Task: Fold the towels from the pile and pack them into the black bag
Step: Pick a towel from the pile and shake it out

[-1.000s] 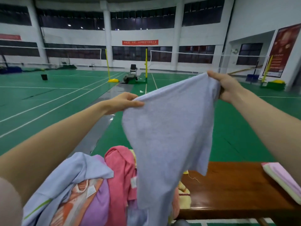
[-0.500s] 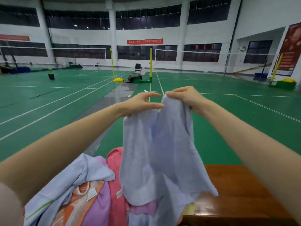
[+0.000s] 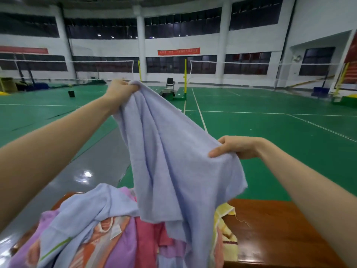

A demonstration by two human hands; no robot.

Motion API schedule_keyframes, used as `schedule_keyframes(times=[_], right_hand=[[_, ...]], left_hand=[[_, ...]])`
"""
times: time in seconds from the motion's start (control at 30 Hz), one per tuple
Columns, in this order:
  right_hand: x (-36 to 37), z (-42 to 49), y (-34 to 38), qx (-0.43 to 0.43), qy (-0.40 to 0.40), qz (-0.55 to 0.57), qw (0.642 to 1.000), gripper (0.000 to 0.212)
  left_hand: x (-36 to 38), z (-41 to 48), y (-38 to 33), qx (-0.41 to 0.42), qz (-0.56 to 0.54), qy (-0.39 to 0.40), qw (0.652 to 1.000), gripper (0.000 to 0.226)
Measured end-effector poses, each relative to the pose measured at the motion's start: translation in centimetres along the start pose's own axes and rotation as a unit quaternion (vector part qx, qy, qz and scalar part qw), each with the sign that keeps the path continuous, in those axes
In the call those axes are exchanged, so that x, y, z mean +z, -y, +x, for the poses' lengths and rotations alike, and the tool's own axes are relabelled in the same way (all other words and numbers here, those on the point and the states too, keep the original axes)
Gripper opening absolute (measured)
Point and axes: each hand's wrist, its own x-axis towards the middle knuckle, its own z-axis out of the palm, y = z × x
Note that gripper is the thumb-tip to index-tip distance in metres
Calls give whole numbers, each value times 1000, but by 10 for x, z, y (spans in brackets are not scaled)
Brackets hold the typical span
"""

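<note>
Both hands, left hand and right hand, pinch the blue towel.

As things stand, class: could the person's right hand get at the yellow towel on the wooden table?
Probably not at once. The right hand grips the light blue towel, so it is occupied. The yellow towel lies below it on the wooden table, partly under the hanging cloth.

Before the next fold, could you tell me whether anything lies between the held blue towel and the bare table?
Nothing visible: both hands, left hand and right hand, hold the blue towel; the table shows bare wood right of the towel pile.
</note>
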Motion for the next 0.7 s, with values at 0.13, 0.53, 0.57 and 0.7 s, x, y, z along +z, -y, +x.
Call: schedule_keyframes(times=[0.13, 0.53, 0.57, 0.7], right_hand=[[-5, -5, -16, 44, 76, 9, 996, 34], [8, -11, 67, -106, -195, 249, 943, 23], [13, -11, 77, -148, -208, 256, 932, 26], [26, -19, 94, -269, -47, 253, 928, 24]], left_hand=[[-11, 3, 23, -68, 9, -25, 997, 34], [2, -20, 2, -161, 3, 434, 886, 44], [6, -23, -2, -128, 13, 447, 885, 45], [27, -33, -19, -5, 77, 435, 897, 20]])
